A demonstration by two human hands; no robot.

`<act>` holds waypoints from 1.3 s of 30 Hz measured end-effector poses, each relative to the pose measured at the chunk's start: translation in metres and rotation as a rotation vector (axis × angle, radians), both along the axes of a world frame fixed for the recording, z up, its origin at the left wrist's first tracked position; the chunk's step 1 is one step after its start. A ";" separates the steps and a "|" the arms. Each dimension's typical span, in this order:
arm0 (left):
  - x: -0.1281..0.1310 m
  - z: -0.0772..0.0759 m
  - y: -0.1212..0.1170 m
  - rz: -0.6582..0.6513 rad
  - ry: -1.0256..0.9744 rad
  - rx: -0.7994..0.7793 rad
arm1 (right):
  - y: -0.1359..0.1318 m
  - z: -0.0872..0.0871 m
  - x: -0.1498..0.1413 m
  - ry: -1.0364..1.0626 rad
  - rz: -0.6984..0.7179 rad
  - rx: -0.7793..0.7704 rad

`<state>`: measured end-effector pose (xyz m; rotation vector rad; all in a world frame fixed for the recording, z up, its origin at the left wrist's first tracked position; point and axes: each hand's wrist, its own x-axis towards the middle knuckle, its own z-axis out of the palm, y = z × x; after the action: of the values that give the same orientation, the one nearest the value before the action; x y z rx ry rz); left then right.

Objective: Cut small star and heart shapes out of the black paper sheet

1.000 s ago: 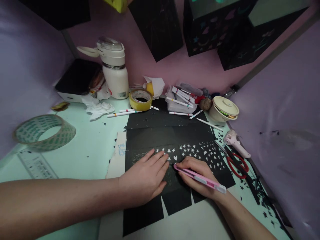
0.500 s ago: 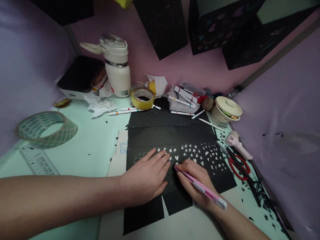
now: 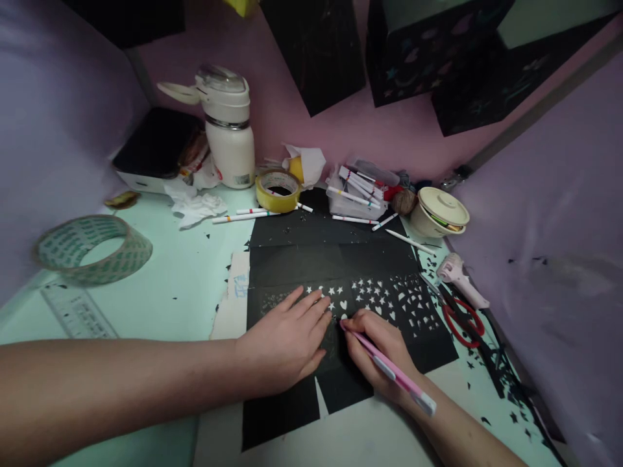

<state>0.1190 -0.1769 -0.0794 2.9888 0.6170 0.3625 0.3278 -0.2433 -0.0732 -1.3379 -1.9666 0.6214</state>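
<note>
Black paper (image 3: 287,263) with rows of cut-out stars, hearts and small angular shapes lies before me. My left hand (image 3: 292,337) rests flat on it, fingers stretched out and close together, covering part of the cut-outs. Just to its right, my right hand (image 3: 377,350) is closed around a slim pink craft knife (image 3: 394,371) with a white slider and end. The knife's tip points down at the paper beside a heart-shaped hole; the blade itself is too small to make out. Pale board (image 3: 350,434) shows under the paper.
Red-handled scissors (image 3: 464,324) and a glue gun (image 3: 460,279) lie at right among black scraps. Behind stand a lidded bowl (image 3: 440,211), a box of markers (image 3: 357,194), yellow tape (image 3: 278,194) and a white bottle (image 3: 228,143). At left are a large tape roll (image 3: 131,250) and a ruler (image 3: 78,314).
The craft knife's rear end has shifted slightly left and down with my right hand. My left hand stays pressed on the paper. The whole view has shifted very slightly.
</note>
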 end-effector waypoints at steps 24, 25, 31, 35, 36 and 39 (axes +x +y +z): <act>0.000 0.001 0.000 0.001 0.013 -0.006 | 0.000 -0.005 -0.001 -0.023 -0.018 0.050; 0.000 0.000 0.000 -0.001 0.011 -0.004 | 0.001 -0.004 -0.001 -0.025 -0.016 0.048; 0.000 0.000 -0.001 0.007 -0.010 -0.004 | 0.000 -0.002 -0.001 0.010 -0.013 0.040; 0.001 0.000 0.000 0.007 -0.018 -0.004 | 0.000 -0.004 0.000 0.015 -0.009 0.029; 0.001 0.000 0.000 0.008 -0.017 -0.004 | 0.000 -0.004 0.000 0.011 -0.008 0.031; 0.001 0.000 0.000 0.008 -0.018 0.001 | 0.001 -0.005 0.000 -0.003 -0.007 0.045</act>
<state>0.1196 -0.1771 -0.0798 2.9815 0.6271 0.3898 0.3280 -0.2423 -0.0780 -1.3182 -1.9661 0.5689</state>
